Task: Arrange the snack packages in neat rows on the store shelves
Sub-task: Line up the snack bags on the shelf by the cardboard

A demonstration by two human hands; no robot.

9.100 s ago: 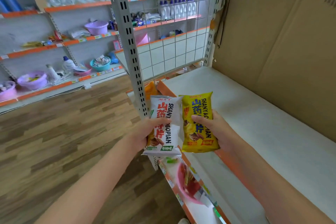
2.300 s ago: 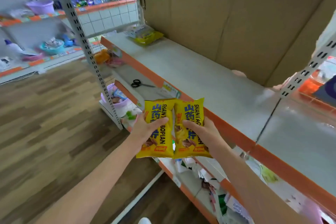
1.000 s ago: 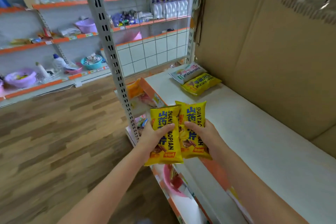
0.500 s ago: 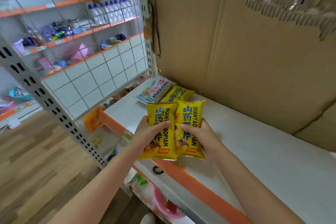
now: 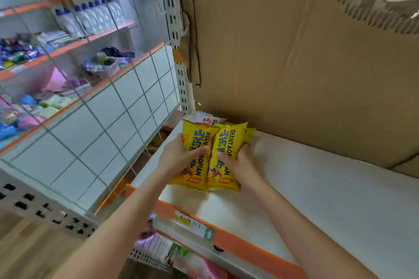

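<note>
Two yellow snack packages are held side by side, touching along their long edges, low over the left rear end of the white shelf (image 5: 340, 188). The left hand (image 5: 179, 156) grips the left yellow package (image 5: 195, 165), thumb curled across its face; the right hand (image 5: 238, 163) grips the right yellow package (image 5: 223, 158) in the same manner. Whether their lower edges already rest on the shelf cannot be told.

Handling, as judged: the packs look light, soft and air-filled, with glossy film that may slip under a loose hold. Contents are probably brittle, so squeezing is inadvisable. The mid-body side grip now used appears sound; the crimped end seams offer a second hold.

Just behind them lie a white package (image 5: 205, 118), mostly hidden, and part of another yellow package (image 5: 249, 131), both close to the cardboard backing (image 5: 294, 63); contact between front and rear packs cannot be confirmed.

Limits: the wire grid panel (image 5: 113, 108) and the perforated upright (image 5: 181, 79) close the left end; the cardboard closes the rear; the orange front lip (image 5: 249, 244) marks the drop edge. Open shelf extends to the right, giving room to continue a row there
</note>
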